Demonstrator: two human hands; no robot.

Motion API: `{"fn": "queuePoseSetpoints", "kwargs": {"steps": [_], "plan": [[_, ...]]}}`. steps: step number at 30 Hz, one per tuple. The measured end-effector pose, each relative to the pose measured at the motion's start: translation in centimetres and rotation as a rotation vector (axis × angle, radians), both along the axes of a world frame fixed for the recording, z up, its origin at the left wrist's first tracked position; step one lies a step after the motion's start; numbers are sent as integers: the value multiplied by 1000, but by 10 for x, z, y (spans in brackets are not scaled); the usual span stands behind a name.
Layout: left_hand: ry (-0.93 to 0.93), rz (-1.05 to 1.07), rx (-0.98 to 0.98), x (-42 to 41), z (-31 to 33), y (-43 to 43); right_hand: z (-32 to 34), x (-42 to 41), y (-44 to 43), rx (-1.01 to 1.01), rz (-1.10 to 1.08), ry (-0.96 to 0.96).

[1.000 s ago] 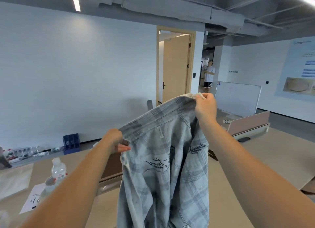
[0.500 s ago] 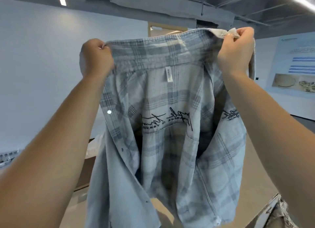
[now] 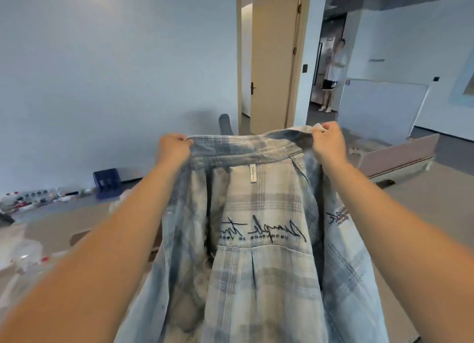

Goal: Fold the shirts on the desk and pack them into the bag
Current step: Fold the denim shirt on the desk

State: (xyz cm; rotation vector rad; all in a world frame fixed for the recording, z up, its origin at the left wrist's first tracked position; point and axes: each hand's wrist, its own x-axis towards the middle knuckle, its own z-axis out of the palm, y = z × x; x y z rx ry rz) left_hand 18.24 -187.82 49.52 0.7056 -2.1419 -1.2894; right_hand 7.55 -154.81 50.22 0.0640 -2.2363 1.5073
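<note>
In the head view, the plaid shirt (image 3: 256, 278) was not lying on the table. It hung in the air in front of the person, open, with its inner side turned to the camera. The left hand (image 3: 173, 149) gripped one end of the collar (image 3: 243, 147) and the right hand (image 3: 328, 143) gripped the other end. The fingers (image 3: 183, 138) of both hands were curled tightly round the cloth, so the collar was stretched between them.

Just below the collar, about midway between the two sets of fingers, was the small neck label (image 3: 252, 173). The body of the shirt fell straight down from the fingers and left the picture at the bottom, so I could not tell whether its hem touched anything.

The table (image 3: 48, 229) lay below the fingers and to the left of the left ones. Some blurred things stood on it which I could not identify. I could not recognise any bag.

In my judgement the work on this shirt was only at its beginning: it was held up and spread, with no fold made yet. What seemed to be left was to lay it flat, fold the sleeves and body, and put it into the bag. The picture did not show whether other shirts were already folded or packed.
</note>
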Motion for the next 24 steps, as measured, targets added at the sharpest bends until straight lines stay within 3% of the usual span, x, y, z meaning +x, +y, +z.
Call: {"fn": "queuePoseSetpoints", "kwargs": {"steps": [7,13,17,21,24], "plan": [[-327,-40,-12,-76,-163,24,-174,-93,0,111,46,-393],[-508,-28,-27,-111,-250,43,-289,-123,-6,145,66,-606],[-579,-25,-6,-133,-283,48,-323,-143,-18,107,122,-680],[-521,17,26,-155,-298,46,-326,-162,-27,-41,149,-725],[-492,-64,47,-156,-296,48,-328,-167,-29,-154,132,-761]]}}
